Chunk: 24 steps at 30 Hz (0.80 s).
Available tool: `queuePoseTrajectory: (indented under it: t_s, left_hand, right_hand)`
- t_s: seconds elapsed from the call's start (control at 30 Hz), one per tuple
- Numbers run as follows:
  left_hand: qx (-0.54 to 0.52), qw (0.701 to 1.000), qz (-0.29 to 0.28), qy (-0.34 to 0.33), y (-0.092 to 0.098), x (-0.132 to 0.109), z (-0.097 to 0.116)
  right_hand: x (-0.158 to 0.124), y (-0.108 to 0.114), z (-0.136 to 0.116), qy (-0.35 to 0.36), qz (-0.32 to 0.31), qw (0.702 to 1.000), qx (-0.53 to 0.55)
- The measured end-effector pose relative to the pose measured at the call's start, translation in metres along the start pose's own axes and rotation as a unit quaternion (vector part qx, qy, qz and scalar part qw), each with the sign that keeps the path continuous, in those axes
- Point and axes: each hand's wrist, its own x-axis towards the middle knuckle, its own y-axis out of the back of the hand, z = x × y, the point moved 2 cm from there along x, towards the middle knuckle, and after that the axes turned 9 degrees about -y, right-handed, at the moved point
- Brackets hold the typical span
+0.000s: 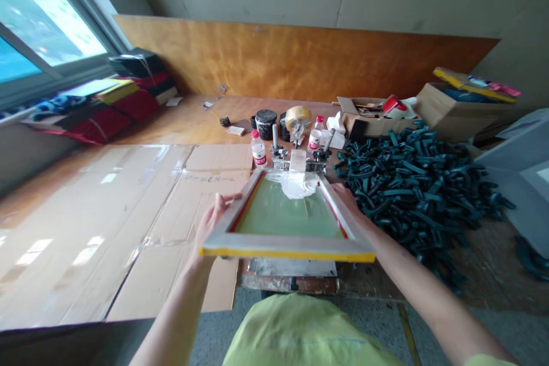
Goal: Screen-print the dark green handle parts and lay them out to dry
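Note:
A screen printing frame (291, 244) with a yellow front edge and green mesh (283, 211) is tilted up, its back end at a metal hinge clamp (281, 161). White ink (300, 186) and a pale squeegee (297, 160) are at the mesh's far end. My left hand (212, 216) is closed at the frame's left side, its wrist passing behind the front corner. Beyond the right side is my right hand (349, 200), its fingers mostly hidden. Below the frame's front edge shows a whitish base plate (295, 267).
Flattened cardboard (94, 223) covers the left of the table. A heap of dark green curved parts (412, 189) lies at right. Behind the frame stand two red-capped bottles (259, 148), a black tub (266, 124) and a tape roll (298, 119). An open carton (381, 126) sits further back.

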Motion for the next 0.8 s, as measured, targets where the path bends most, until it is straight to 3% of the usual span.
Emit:
queuePoseTrajectory:
  t_s: [0.07, 0.17, 0.23, 0.33, 0.47, 0.67, 0.8]
  left_hand:
    - [0.011, 0.997, -0.027, 0.076, 0.005, -0.021, -0.03]
    - [0.016, 0.992, -0.036, 0.122, 0.004, -0.037, -0.075]
    - [0.018, 0.992, -0.027, 0.125, 0.001, -0.039, -0.1]
    - [0.034, 0.992, -0.021, 0.122, 0.001, -0.036, -0.124]
    - [0.043, 0.99, -0.032, 0.127, 0.005, -0.034, -0.139]
    - [0.055, 0.99, -0.036, 0.128, 0.01, -0.036, -0.144]
    - [0.056, 0.99, -0.027, 0.125, 0.007, -0.036, -0.138]
  right_hand:
    - [0.024, 0.013, 0.003, -0.028, 0.021, 0.999, -0.004]
    - [0.058, 0.015, -0.026, 0.006, 0.01, 1.0, 0.001]
    - [0.075, 0.006, -0.055, 0.04, -0.036, 0.998, -0.023]
    - [0.085, -0.013, -0.082, 0.018, -0.127, 0.988, -0.089]
    - [0.067, -0.029, -0.082, 0.027, -0.197, 0.974, -0.105]
    - [0.009, -0.018, -0.06, 0.213, -0.204, 0.955, -0.024]
    - [0.017, -0.008, -0.058, 0.21, -0.229, 0.951, -0.006]
